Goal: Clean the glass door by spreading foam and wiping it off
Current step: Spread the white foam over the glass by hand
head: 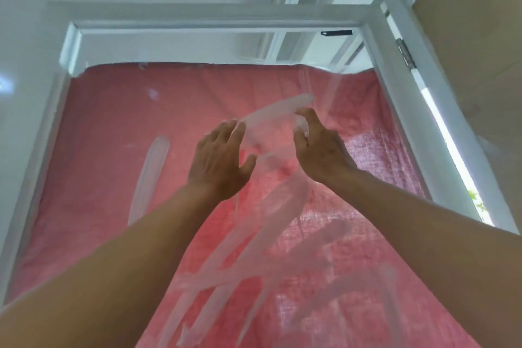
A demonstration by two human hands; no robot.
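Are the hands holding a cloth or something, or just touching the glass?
Nothing is held. The left hand and the right hand lie with bare fingers on the glass door, in the white foam. No cloth shows.

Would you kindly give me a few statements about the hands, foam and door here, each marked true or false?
1. Both hands, left and right, are raised to the glass. True.
2. The left hand grips a cloth. False: it holds nothing, fingers straight.
3. Foam streaks the glass. True.
4. The curtain behind the glass is blue. False: it is pink-red.
5. The door frame is white. True.
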